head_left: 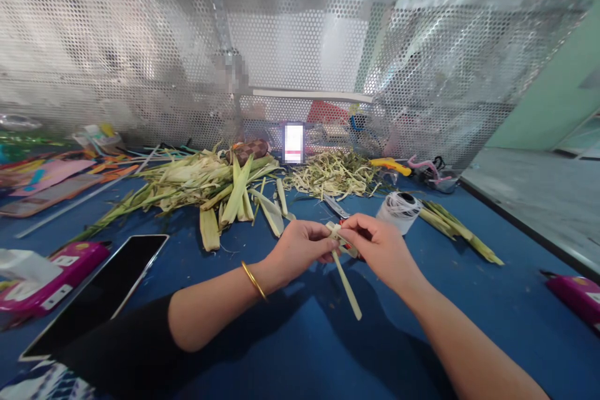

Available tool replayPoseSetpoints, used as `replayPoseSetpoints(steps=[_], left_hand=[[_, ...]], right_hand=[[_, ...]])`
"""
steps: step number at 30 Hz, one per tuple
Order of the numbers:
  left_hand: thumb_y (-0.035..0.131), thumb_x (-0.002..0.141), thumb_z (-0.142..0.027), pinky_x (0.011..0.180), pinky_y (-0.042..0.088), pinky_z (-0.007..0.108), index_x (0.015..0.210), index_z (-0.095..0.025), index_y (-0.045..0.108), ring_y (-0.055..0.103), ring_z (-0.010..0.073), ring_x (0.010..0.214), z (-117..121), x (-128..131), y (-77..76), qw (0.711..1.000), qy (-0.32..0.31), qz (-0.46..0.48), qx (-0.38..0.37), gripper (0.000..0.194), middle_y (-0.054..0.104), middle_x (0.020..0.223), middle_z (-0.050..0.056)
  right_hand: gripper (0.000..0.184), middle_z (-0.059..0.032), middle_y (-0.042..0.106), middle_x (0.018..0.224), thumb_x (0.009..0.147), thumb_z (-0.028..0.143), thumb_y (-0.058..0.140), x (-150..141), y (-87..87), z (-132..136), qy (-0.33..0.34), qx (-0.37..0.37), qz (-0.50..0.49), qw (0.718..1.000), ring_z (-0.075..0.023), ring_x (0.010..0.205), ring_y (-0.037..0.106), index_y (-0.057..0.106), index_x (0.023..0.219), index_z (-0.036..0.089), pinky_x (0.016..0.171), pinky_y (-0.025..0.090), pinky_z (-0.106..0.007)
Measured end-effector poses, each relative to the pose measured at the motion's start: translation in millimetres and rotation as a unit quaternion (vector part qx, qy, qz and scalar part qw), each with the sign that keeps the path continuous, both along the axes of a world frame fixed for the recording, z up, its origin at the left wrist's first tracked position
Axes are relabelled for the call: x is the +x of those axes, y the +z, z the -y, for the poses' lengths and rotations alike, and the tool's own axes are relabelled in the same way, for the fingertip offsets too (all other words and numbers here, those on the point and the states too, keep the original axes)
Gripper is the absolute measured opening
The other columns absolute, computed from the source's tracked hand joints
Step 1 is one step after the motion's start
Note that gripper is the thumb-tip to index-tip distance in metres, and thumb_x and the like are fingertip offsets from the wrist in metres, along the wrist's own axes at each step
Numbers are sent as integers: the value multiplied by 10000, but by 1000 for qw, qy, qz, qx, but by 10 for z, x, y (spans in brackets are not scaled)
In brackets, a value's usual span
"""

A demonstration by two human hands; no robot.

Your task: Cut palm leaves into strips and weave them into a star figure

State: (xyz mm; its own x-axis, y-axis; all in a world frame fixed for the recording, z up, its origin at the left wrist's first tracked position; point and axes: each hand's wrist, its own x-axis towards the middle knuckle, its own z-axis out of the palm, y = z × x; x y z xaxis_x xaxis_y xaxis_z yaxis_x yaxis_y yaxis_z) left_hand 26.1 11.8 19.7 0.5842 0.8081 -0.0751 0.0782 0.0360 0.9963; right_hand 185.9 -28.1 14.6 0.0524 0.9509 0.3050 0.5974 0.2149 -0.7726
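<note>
Between my two hands is a pale green leaf strip (345, 287), its long tail hanging down toward me and its upper end folded at my fingertips. My left hand (302, 242), with a gold bangle on the wrist, pinches the strip from the left. My right hand (379, 247) pinches the folded end from the right. Partly hidden behind my fingers lie scissors (336, 206), with a bit of red showing. A white spool of thread (400, 210) stands just past my right hand. Cut leaf pieces (269, 212) lie beyond my left hand.
Across the back lie a heap of husk leaves (187, 184) and a pile of thin shreds (332, 174), before a perforated metal screen (300, 44). A tablet (103, 287) and magenta power strip (79, 269) lie left. Leaf stalks (462, 231) and a yellow tool (391, 166) are right.
</note>
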Motion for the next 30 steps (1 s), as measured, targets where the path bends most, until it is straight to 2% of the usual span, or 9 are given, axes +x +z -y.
replayPoseSetpoints(steps=[3, 5, 7, 10, 16, 20, 27, 30], left_hand=[[625, 693, -216, 599, 482, 209, 675, -136, 675, 561, 85, 550, 3, 1, -14, 1000, -12, 0, 1, 96, 634, 608, -5], [607, 689, -202, 603, 482, 210, 675, -137, 682, 565, 91, 560, 10, -2, -12, 999, -26, -10, 18, 101, 629, 602, -9], [591, 679, -184, 598, 477, 208, 648, -136, 677, 563, 92, 560, 21, -6, -7, 998, -46, -29, 26, 103, 624, 595, -11], [579, 666, -178, 589, 474, 213, 612, -137, 658, 560, 94, 552, 36, -11, -1, 996, -72, -52, 13, 104, 625, 594, -11], [574, 679, -222, 587, 467, 220, 580, -147, 627, 546, 92, 538, 25, -15, 9, 992, -106, -63, 13, 135, 613, 580, -14], [569, 681, -216, 576, 458, 216, 607, -149, 646, 541, 94, 529, 19, -24, -2, 988, -137, -66, 16, 127, 600, 561, -23], [587, 698, -207, 582, 454, 193, 675, -150, 697, 559, 97, 554, 55, -44, 22, 973, -198, -98, 62, 127, 621, 587, -18], [587, 708, -208, 577, 449, 186, 675, -154, 697, 564, 98, 554, 54, -52, 24, 965, -232, -107, 64, 127, 624, 585, -16]], right_hand=[[177, 19, 576, 633, 783, 377, 568, -17, 2, 4, -12, -20, -53, 998, -113, 518, 485, 572, 770, 201, 502, 395, -242], [198, 27, 560, 595, 794, 393, 550, -27, 11, 4, 3, -53, -69, 996, -113, 496, 489, 591, 801, 199, 490, 401, -242], [237, 23, 548, 573, 799, 414, 534, -34, 25, 2, 24, -82, -64, 994, -117, 504, 488, 612, 756, 194, 485, 390, -241], [237, 14, 550, 593, 738, 408, 588, -40, 45, -3, 42, -86, -78, 992, -120, 552, 484, 609, 661, 185, 508, 379, -242], [281, 61, 445, 509, 699, 435, 618, -56, 66, 9, -2, -113, -195, 974, -81, 468, 378, 510, 613, 191, 459, 308, -220], [269, 76, 417, 484, 706, 405, 607, -94, 78, 21, 14, -123, -220, 968, -71, 443, 357, 474, 606, 194, 443, 276, -212], [219, 76, 426, 480, 663, 352, 628, -102, -25, -25, 28, -221, -246, 943, -68, 431, 354, 491, 610, 189, 439, 264, -207], [212, 84, 406, 447, 661, 341, 630, -96, -54, -41, 17, -209, -255, 944, -60, 401, 327, 496, 601, 189, 411, 226, -204]])
